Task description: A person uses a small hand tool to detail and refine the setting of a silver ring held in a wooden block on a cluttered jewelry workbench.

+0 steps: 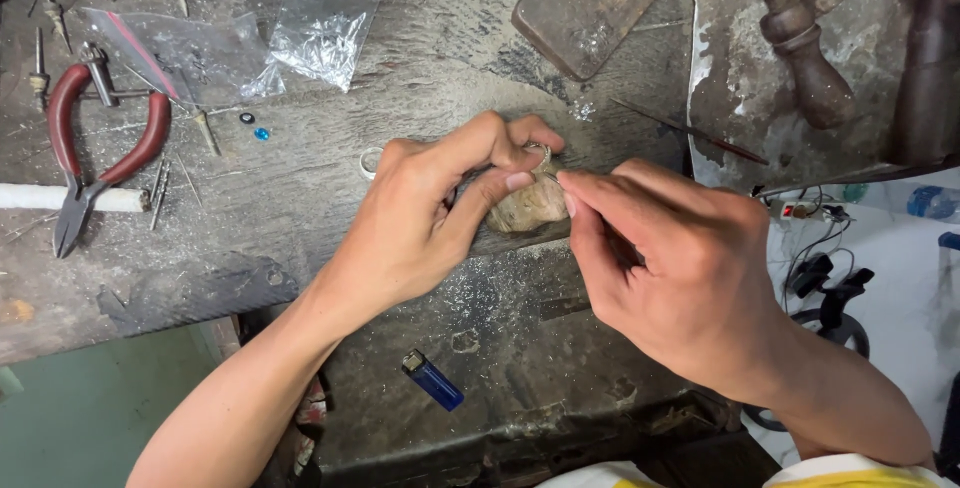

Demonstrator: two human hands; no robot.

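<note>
My left hand [430, 213] pinches a small metal ring [538, 153] against a worn wooden bench peg [528, 210] that juts from the workbench edge. My right hand [665, 263] comes in from the right and holds a thin metal tool [553, 178] with its tip at the ring. Fingers hide most of both the ring and the tool. Another small ring [370, 161] lies on the bench just behind my left hand.
Red-handled pliers [95, 163] and a white rod [60, 198] lie at the left. Clear plastic bags [320, 18] and two tiny beads [255, 128] sit behind. A dark metal block [590, 3] and wooden-handled tool [810, 58] are at the back right. A blue lighter [432, 379] rests on the lower tray.
</note>
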